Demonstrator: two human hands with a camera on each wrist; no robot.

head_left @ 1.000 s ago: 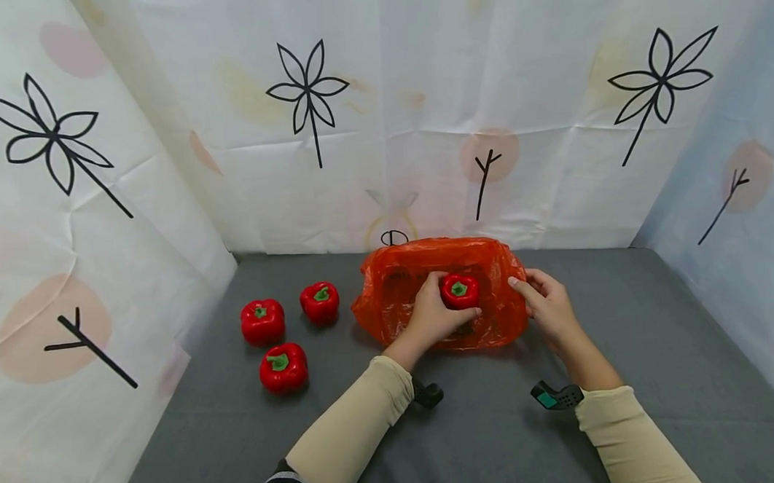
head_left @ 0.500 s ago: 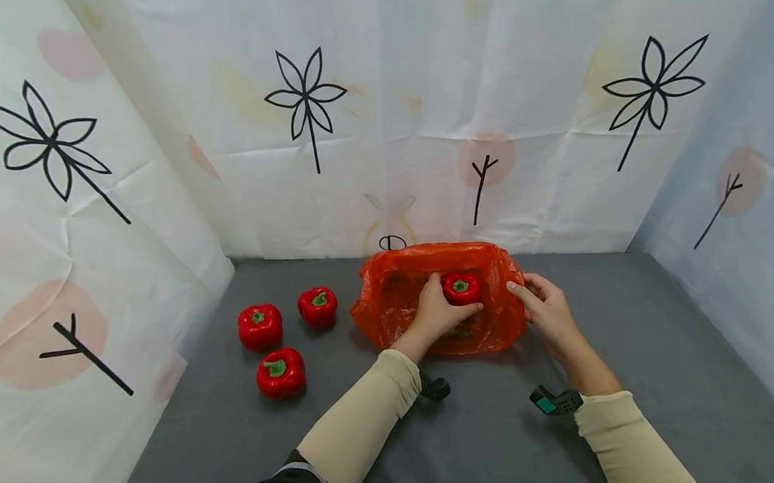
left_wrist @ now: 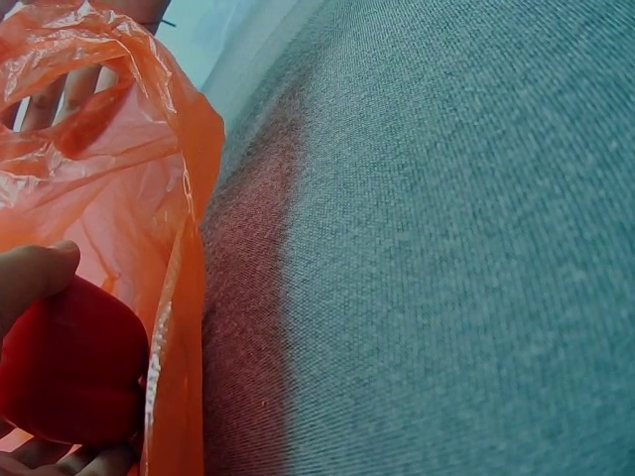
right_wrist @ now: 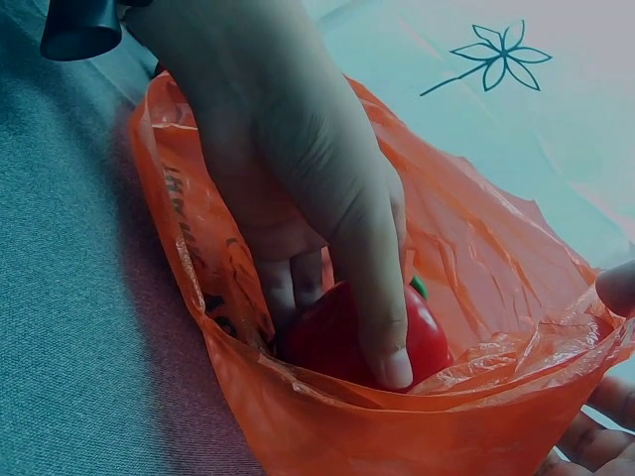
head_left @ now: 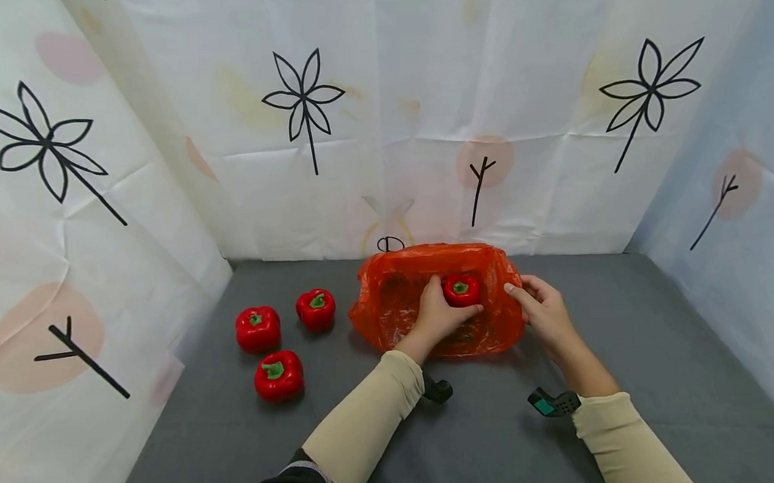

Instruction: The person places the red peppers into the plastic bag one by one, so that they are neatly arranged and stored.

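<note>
An orange plastic bag (head_left: 500, 330) stands with its mouth spread at the back of the table. Reaching into it, my left hand (head_left: 434, 315) holds a red bell pepper (head_left: 463, 291) with a green stem. In the right wrist view the left thumb (right_wrist: 389, 337) lies along the pepper's near side, the other fingers partly hidden behind it. My right hand (head_left: 548, 312) pinches the bag's right rim between thumb and fingers. Three more red peppers sit left of the bag: one at the back (head_left: 315, 310), one farther left (head_left: 257, 330), one in front (head_left: 279, 376).
A grey cloth (head_left: 489, 440) covers the table. White patterned curtains (head_left: 381, 125) rise behind it and on both sides, the back one close behind the bag. Black wrist devices hang under both wrists, the right one (head_left: 553, 402) near the table.
The left hand and its pepper have shifted slightly right and deeper within the bag. The head view has tilted a little. The right hand keeps its pinch on the rim.
</note>
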